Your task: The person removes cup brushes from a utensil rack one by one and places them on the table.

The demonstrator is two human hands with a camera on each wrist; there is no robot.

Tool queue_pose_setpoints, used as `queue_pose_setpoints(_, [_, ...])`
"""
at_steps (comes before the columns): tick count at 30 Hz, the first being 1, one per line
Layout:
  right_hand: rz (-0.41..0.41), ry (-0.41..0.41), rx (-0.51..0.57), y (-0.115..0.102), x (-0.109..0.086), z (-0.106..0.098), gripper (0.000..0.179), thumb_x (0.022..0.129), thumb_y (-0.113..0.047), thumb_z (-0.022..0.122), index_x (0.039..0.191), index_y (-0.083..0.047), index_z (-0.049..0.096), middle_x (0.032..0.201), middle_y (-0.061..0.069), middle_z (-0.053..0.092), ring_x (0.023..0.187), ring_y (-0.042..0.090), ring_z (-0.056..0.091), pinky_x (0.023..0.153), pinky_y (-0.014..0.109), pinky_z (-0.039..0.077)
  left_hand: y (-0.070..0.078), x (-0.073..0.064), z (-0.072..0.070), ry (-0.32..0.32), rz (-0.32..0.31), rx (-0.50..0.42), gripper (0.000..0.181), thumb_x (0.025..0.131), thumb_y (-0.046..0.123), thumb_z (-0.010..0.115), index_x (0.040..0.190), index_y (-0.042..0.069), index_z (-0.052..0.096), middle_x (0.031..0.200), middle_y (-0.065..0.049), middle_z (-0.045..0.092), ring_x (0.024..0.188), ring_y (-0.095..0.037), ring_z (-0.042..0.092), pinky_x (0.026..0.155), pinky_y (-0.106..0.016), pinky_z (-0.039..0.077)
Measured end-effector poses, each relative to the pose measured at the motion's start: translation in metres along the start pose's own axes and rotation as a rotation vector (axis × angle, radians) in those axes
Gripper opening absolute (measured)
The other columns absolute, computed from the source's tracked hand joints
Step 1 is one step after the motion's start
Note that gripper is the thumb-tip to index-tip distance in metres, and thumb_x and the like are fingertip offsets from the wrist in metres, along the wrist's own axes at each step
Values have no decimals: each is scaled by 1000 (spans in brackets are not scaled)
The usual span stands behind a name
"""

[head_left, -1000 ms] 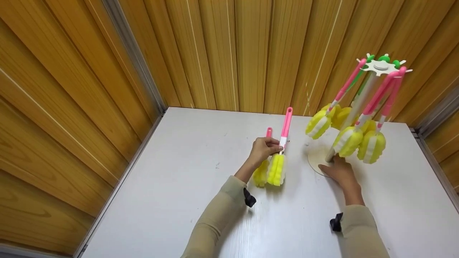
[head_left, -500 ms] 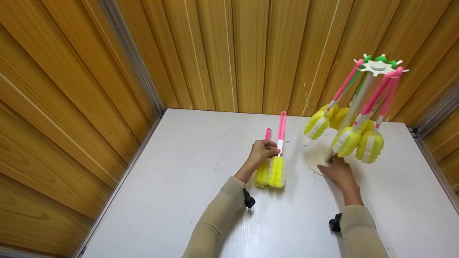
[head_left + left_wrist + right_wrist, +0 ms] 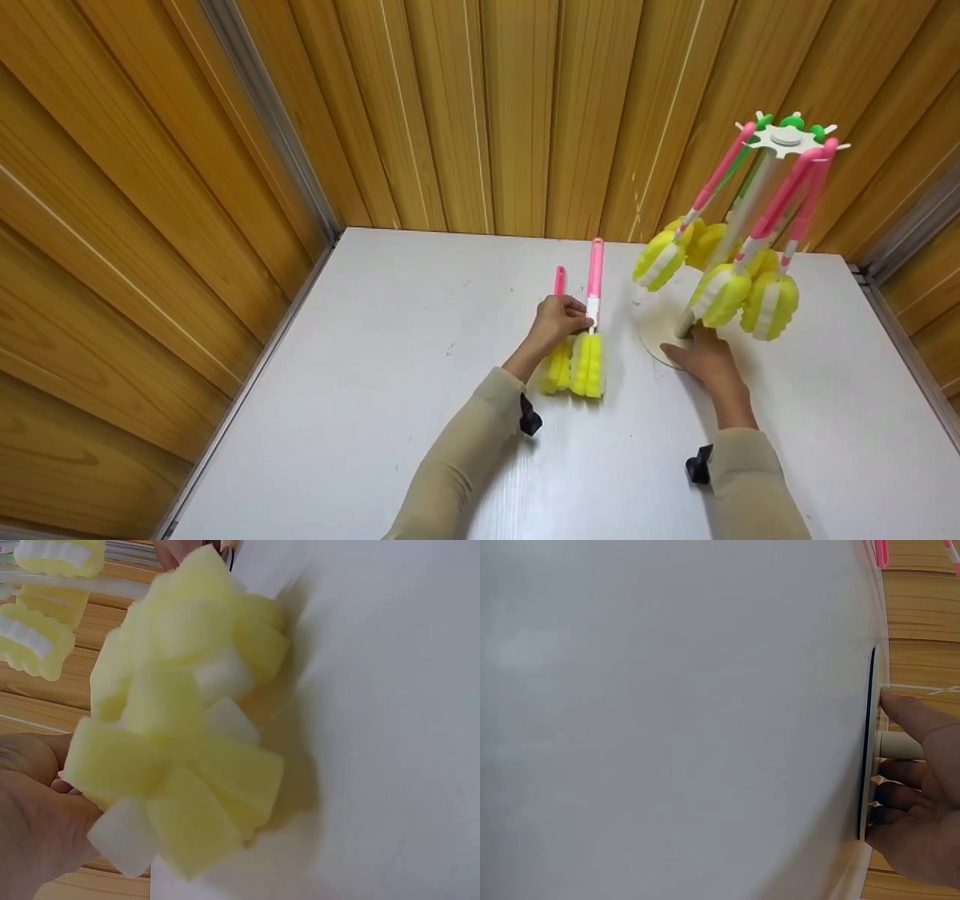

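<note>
My left hand pinches a bottle brush at its neck, between thumb and fingertips. That brush has a pink-and-white handle and a yellow-and-white sponge head. Close on its left is a second pink-handled bottle brush, its middle covered by the hand. In the left wrist view the two sponge heads overlap just above the table. My right hand presses fingertips on the round cream base of a brush stand. Seen from the right wrist, thumb and fingers straddle its pole.
Several sponge brushes with pink or green handles hang from the stand's white notched top. The white table ends at wood-patterned panels at the back and left. A metal strip runs down the left corner.
The held brush has come slightly toward the person, and its handle has swung closer to upright in view. The second brush's sponge head has shifted a little right. The right hand stays on the base.
</note>
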State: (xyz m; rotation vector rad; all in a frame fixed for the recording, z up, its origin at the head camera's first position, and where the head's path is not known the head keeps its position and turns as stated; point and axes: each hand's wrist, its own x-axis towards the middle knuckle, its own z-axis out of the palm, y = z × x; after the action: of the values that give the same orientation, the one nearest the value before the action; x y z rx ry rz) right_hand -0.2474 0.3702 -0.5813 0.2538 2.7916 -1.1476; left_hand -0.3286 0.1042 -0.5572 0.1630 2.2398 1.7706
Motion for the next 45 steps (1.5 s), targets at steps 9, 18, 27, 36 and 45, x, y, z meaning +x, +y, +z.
queue_pose_setpoints(9, [-18, 19, -29, 1, 3, 0, 74, 99, -33, 66, 146, 12, 32, 150, 36, 33, 137, 54, 34, 114, 64, 29, 3, 2, 12, -8, -16, 109, 13, 86, 0, 79, 98, 0, 72, 79, -2, 68, 71, -12, 65, 70, -25, 58])
queue_pose_setpoints(18, [-35, 23, -30, 3, 2, 1, 75, 99, -33, 66, 147, 13, 31, 151, 38, 32, 137, 55, 33, 113, 66, 28, 0, 5, 23, 58, -55, 182, 12, 88, 3, 78, 98, 1, 72, 79, -2, 66, 68, -10, 60, 66, -22, 55])
queue_pose_setpoints(27, [-21, 12, -29, 1, 2, 0, 78, 100, -35, 64, 150, 13, 27, 153, 39, 29, 139, 56, 31, 114, 66, 28, -1, 8, 24, 89, -77, 245, 11, 90, 4, 76, 98, -1, 70, 88, -7, 67, 74, -14, 61, 70, -27, 57])
queue_pose_setpoints(36, [-29, 23, -21, 1, 1, 0, 79, 99, -34, 66, 151, 11, 26, 152, 36, 31, 138, 55, 34, 114, 65, 28, -3, 8, 22, 75, -135, 226, 11, 91, 1, 71, 99, 0, 63, 91, -8, 64, 77, -18, 58, 75, -31, 57])
queue_pose_setpoints(45, [9, -4, -7, -1, 1, 1, 92, 99, -35, 66, 160, 4, 8, 163, 33, 12, 145, 54, 23, 117, 66, 21, -4, 10, 25, 76, -130, 266, 13, 91, 3, 73, 96, 3, 62, 83, -4, 60, 72, -15, 55, 70, -29, 55])
